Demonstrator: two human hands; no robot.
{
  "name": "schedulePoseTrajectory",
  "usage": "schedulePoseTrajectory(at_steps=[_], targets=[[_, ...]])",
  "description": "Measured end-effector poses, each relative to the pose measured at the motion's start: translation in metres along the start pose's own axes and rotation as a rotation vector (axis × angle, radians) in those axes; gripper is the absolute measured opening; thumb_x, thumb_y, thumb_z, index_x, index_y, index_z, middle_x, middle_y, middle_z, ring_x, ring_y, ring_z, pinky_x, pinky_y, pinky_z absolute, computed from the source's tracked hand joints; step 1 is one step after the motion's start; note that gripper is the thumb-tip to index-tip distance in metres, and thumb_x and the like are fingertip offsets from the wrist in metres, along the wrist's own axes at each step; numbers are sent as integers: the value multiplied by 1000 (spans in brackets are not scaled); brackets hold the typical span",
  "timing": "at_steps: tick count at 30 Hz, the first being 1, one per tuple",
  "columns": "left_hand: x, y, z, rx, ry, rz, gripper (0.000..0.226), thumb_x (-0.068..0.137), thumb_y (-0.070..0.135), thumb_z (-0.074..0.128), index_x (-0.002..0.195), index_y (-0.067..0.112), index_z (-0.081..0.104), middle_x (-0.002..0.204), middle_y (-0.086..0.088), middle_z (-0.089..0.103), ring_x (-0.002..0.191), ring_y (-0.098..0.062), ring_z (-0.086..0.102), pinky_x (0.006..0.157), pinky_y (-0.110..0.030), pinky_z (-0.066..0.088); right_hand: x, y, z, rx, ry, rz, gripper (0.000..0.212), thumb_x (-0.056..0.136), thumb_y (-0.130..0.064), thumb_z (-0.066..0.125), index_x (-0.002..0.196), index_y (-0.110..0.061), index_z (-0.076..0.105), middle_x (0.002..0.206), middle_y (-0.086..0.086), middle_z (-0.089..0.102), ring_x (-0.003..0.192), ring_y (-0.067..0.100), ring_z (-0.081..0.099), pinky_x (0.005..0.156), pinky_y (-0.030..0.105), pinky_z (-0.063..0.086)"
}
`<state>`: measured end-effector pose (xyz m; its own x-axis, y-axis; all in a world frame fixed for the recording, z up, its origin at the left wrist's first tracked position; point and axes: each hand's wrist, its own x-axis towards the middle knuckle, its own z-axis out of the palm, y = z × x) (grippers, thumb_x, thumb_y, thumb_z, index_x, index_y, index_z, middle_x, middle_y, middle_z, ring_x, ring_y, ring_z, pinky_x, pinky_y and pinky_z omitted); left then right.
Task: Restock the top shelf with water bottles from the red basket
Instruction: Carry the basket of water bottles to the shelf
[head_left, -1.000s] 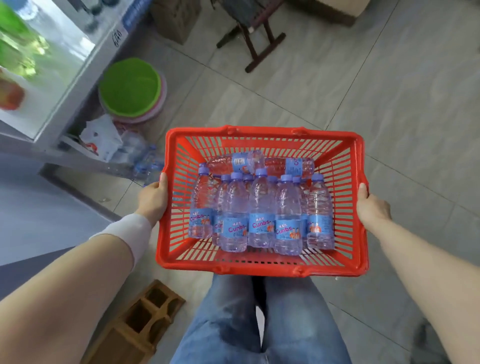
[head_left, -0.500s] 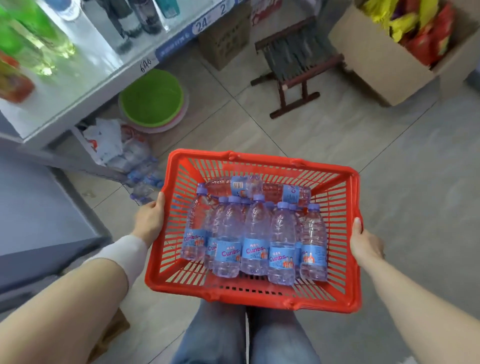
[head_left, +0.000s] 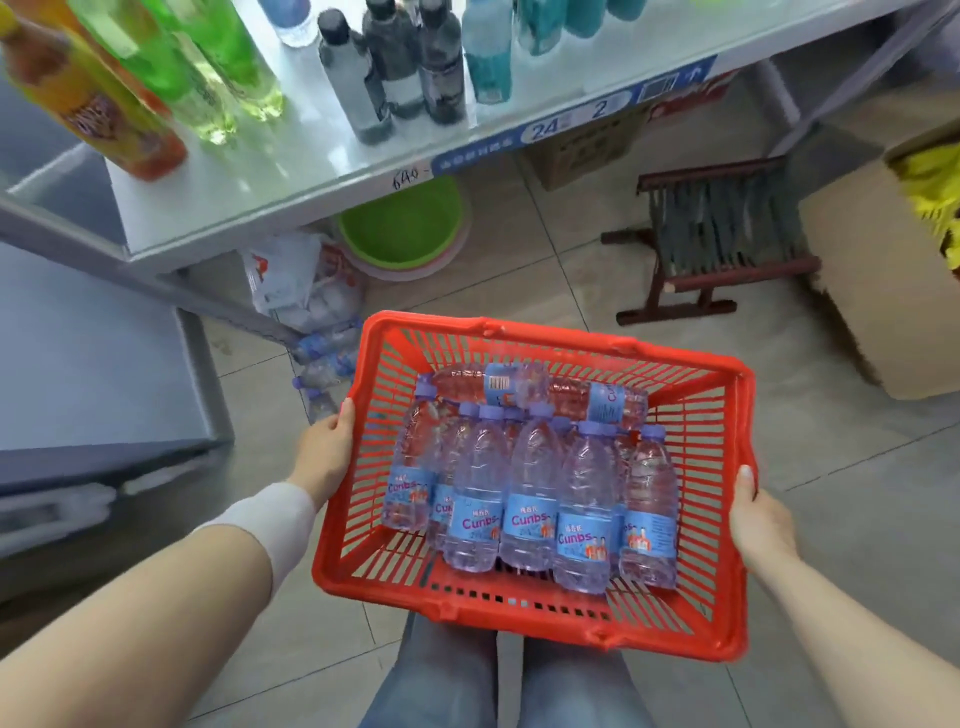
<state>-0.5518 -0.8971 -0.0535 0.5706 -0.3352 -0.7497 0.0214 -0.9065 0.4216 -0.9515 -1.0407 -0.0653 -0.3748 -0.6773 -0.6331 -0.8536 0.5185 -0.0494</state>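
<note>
Water bottles (head_left: 530, 493): a cluster of clear ones with purple caps and blue labels, standing upright and packed close against the near wall of the red basket (head_left: 519, 621). Two more lie on their sides across the far end, resting on the caps of the standing ones. None has been taken out yet; restocking looks unstarted.

Basket is carried level, above the person's knees, off the floor. Left hand (head_left: 327, 452) clamps the left rim, thumb over the top edge. Right hand (head_left: 761, 519) clamps the right rim the same way. Fingers of both go under the rim, out of sight. A grip on each side probably suits the load: a full basket is heavy, and held level the upright bottles do not topple.

Ahead and above: a glossy pale shelf (head_left: 322, 171), bare near its front edge, likely room for the water. Cannot tell whether it is the top one. At its back stand green bottles (head_left: 208, 67), an orange bottle (head_left: 104, 114), dark bottles (head_left: 395, 73) and teal bottles (head_left: 488, 57).

On the floor below: a green basin (head_left: 405, 228), loose bottles (head_left: 324, 358) beside a white bag, a small wooden stool (head_left: 722, 234), a cardboard box (head_left: 872, 291) at right.

Next, by my reckoning: set the basket down or prop it, freeing one hand.
</note>
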Motion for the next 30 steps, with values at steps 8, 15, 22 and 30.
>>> schedulePoseTrajectory(at_steps=[8,15,22,30], targets=[[24,13,4,-108,160,-110,61,94,57,29,99,9,66,102,-18,68,95,-35,64,94,-47,48,64,-104,-36,-148,-40,-273,68,100,-40,14,118,11,55,121,36,54,117,46,49,99,43,36],[49,25,8,-180,206,-197,63,93,60,24,102,14,66,105,-17,68,100,-36,62,98,-46,45,96,-178,-51,-227,-34,-378,67,99,-41,14,120,7,55,123,33,54,118,45,47,101,42,34],[121,22,34,-244,204,-234,60,93,60,26,101,15,64,101,-10,66,95,-29,61,96,-40,45,147,-220,-12,-260,-39,-351,69,99,-43,10,118,4,57,122,32,55,117,45,48,100,44,36],[216,-2,91,-182,269,-354,69,94,59,21,116,8,62,121,-22,60,115,-38,53,102,-42,38,233,-273,64,-338,-108,-386,68,101,-37,9,118,9,55,125,33,53,119,44,47,100,41,33]])
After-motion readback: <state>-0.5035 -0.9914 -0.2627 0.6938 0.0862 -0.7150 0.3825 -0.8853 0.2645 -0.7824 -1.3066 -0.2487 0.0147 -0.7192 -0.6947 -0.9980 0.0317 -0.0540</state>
